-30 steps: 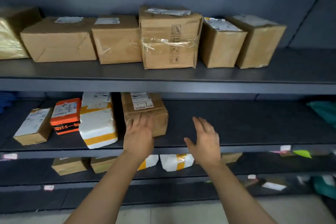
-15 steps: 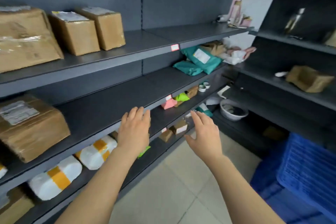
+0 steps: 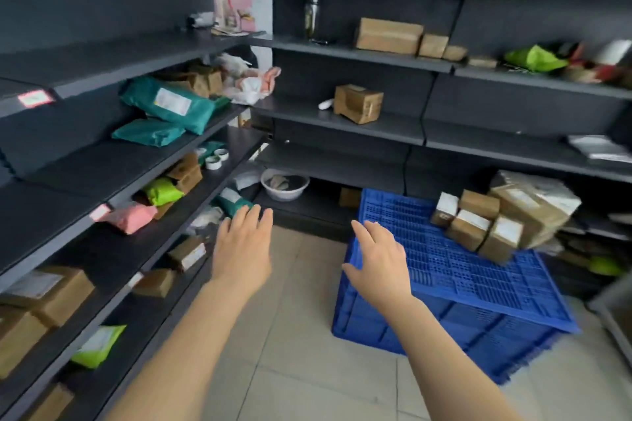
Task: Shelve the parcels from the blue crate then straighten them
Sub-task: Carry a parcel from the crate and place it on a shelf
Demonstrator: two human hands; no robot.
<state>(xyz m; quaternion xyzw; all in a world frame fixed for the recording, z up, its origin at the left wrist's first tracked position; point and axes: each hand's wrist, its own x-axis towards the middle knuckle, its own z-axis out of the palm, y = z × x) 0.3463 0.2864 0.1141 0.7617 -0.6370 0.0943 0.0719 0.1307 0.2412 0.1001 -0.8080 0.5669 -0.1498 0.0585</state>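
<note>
From the head camera, both hands hang empty over the floor, fingers spread wide: the left hand [image 3: 243, 249] by the front edge of the left shelves [image 3: 113, 178], the right hand [image 3: 379, 261] over the near left corner of the blue crate [image 3: 455, 287]. The parcels [image 3: 492, 220] sit bunched at the crate's far right corner, ahead and right of the fingers. The right hand is nearer, so it likely leads the reach.

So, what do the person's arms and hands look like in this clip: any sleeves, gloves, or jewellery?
Both forearms are bare as far as the frame shows, with no sleeves in view. The left hand and right hand wear no gloves; no watch, ring or bracelet is visible on either.
</note>
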